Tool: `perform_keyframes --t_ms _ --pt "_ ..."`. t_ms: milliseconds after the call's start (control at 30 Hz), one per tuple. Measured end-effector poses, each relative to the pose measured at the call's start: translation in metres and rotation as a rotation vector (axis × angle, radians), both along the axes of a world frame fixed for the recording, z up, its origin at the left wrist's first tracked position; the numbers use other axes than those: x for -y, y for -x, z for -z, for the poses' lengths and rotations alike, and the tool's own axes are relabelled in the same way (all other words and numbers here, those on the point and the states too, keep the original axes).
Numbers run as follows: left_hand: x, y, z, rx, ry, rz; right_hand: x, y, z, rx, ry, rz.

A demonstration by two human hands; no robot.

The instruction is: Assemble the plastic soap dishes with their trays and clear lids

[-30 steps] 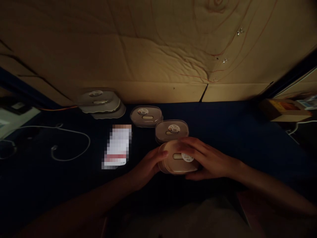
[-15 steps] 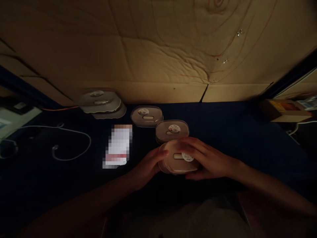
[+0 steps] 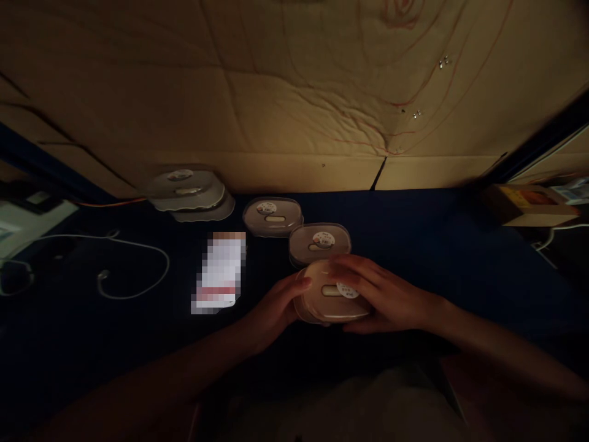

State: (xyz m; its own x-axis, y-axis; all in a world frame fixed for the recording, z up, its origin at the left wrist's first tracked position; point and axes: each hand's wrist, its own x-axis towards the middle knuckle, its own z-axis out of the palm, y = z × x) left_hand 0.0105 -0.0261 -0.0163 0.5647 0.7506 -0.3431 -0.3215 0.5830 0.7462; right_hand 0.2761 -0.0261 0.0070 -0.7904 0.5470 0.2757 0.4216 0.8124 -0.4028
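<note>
Between my two hands is a pinkish, oval-cornered plastic container (image 3: 317, 307) with a pale slot-like bar and a round white label on top. My left hand (image 3: 280, 304) grips its left side, thumb over the top edge. From the right, my right hand (image 3: 381, 294) curls round the container, its fingers across the top and partly over the label. Just behind stands a similar labelled container (image 3: 301, 242). Another such container (image 3: 285, 227) sits behind it to the left. Farther left, against the cardboard, are two greyish containers (image 3: 197, 199), one resting on the other.
A phone-like bright object (image 3: 219, 270), its face pixelated, lies on the dark blue surface (image 3: 405, 227) left of my hands. A white cable (image 3: 151, 245) curls at the left. Cardboard (image 3: 276, 110) rises behind; a small box (image 3: 534, 205) stands at the right.
Hardly anything differs. The label on the held container has shifted very slightly under my right fingers; both hands keep their places.
</note>
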Motion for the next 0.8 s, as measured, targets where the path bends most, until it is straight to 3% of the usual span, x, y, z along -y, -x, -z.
perform_keyframes --t_ms 800 --pt "0.0000 -0.0020 -0.0064 0.041 0.005 0.015 -0.0020 0.0004 0.0026 -0.002 0.009 -0.011"
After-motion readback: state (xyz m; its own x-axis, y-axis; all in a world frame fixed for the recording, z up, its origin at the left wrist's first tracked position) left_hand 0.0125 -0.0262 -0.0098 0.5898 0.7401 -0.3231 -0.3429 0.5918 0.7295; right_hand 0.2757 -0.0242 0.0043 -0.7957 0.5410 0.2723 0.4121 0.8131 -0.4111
